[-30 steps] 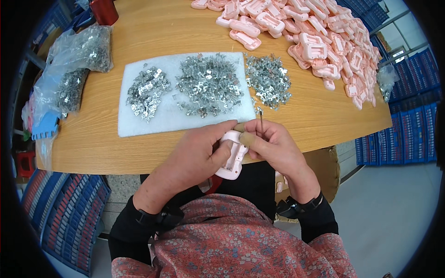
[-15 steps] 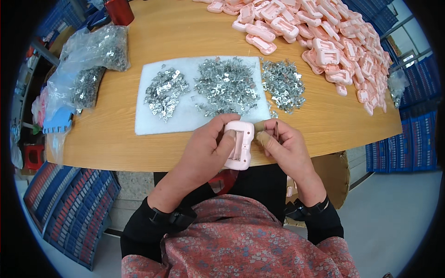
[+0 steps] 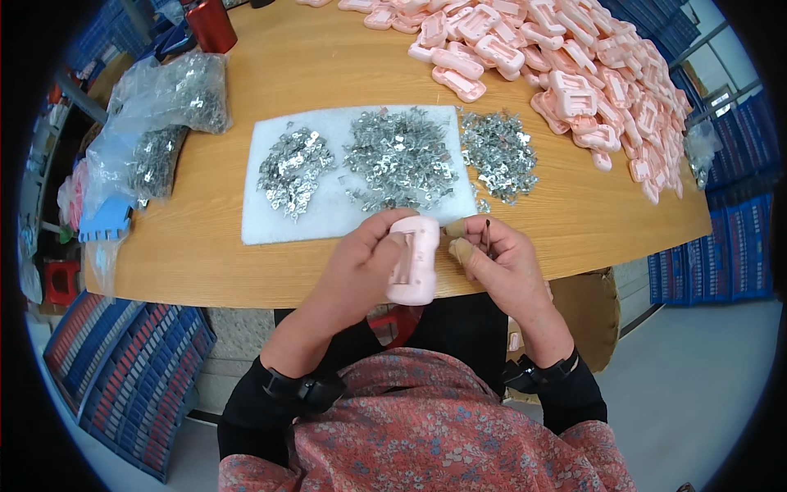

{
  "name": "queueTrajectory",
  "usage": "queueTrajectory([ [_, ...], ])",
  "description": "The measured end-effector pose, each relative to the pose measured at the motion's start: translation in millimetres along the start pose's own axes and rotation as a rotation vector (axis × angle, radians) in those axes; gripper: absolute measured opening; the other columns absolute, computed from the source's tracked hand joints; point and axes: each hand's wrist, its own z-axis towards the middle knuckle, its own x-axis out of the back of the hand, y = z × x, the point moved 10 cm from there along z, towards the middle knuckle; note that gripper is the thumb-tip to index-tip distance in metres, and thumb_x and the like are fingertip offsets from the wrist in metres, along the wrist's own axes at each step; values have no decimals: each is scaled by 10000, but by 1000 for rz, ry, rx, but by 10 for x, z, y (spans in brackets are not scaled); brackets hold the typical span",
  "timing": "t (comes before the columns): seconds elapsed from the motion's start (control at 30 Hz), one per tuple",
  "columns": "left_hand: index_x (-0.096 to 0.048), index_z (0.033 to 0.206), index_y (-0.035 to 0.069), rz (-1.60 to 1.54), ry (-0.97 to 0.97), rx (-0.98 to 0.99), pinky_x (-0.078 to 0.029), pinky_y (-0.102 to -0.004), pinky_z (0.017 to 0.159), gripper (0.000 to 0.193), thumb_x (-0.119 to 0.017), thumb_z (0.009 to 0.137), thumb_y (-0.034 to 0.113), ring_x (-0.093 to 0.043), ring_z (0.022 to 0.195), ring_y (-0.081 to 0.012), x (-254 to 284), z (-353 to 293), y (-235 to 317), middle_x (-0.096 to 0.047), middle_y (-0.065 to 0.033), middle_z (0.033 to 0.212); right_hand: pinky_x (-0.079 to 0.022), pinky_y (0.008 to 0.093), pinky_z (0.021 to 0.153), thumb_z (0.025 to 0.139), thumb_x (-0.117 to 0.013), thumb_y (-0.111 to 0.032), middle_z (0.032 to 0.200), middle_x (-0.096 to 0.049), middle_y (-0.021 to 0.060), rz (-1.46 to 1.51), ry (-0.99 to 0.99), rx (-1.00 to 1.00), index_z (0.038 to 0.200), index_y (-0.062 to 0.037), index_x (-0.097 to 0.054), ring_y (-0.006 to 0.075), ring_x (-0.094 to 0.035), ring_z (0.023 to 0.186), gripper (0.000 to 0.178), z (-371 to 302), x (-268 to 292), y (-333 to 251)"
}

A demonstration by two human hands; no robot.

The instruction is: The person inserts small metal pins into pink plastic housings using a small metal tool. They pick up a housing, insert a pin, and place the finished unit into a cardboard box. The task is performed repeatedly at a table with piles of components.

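Note:
A pale pink plastic casing point(image 3: 420, 266) with a rectangular opening is held upright over the table's near edge. My left hand point(image 3: 357, 266) is closed around its left side, thumb across the front. To its right, slightly apart from the casing, is my right hand point(image 3: 508, 262), wearing tan finger covers on thumb and forefinger. Its fingers are curled around a thin dark tool point(image 3: 489, 234), mostly hidden in the grip. Beyond the hands, a white foam sheet point(image 3: 328, 221) carries two piles of small silvery metal clips point(image 3: 295, 172). Another clip pile point(image 3: 498, 156) lies just right of the sheet.
Heaped pink casings point(image 3: 574, 90) cover the table's far right. Clear plastic bags of metal parts point(image 3: 156, 156) lie at the left, below a red canister point(image 3: 211, 26). A cardboard box point(image 3: 586, 320) stands under the table's right edge, and blue racks point(image 3: 123, 369) line the lower left.
My left hand has shifted slightly left and turned the casing, which is a little blurred. My right hand has moved only slightly and keeps the thin tool.

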Motion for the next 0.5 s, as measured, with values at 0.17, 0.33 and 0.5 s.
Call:
queueTrajectory([
  [0.17, -517, 1292, -13, -603, -198, 232, -457, -254, 678, 368, -449, 1023, 229, -542, 735, -107, -123, -45, -103, -581, -34, 926, -418, 190, 678, 887, -676, -34, 835, -555, -57, 55, -9, 103, 1174, 1, -602, 16, -479, 737, 298, 48, -112, -120],
  [0.33, -488, 1312, -12, -760, -252, 305, -393, -233, 623, 380, -452, 1015, 222, -492, 704, -92, -238, -101, -81, -529, -13, 857, -433, 203, 665, 871, -679, -35, 796, -553, -43, -28, -64, 158, 1214, -1, -589, 23, -498, 723, 356, 130, -179, -180],
  [0.5, -489, 1305, 2, -726, -232, 319, -372, -237, 607, 380, -477, 999, 227, -476, 697, -93, -269, -140, -95, -529, -19, 855, -435, 213, 638, 853, -681, -32, 734, -548, -38, -98, -98, 158, 1120, 6, -641, 31, -495, 685, 273, 171, -208, -243],
])
